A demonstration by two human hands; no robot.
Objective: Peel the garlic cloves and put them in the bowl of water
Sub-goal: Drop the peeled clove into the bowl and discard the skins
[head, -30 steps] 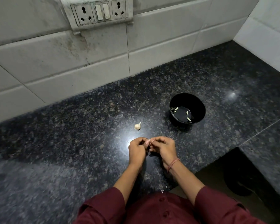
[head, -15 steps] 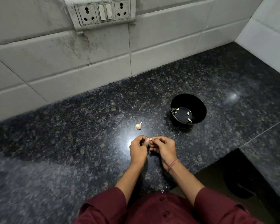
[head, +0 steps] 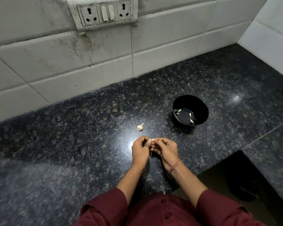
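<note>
Hands met over one garlic clove (head: 153,139), near the counter's front edge.
Both the left hand (head: 140,151) and the right hand (head: 166,150) had fingers curled, fingertips pinching the small pale clove between them, just above the dark granite counter (head: 72,144). Compared with half a second before, the hands held the same spot and the same narrow pinch, and little else had changed. A small garlic bulb remnant (head: 140,127) lay unmoved just beyond the left hand. Farther right, the black bowl (head: 201,108) stood where it had been, with several peeled cloves (head: 191,121) in its water. A thread band (head: 175,166) circled the right wrist.
</note>
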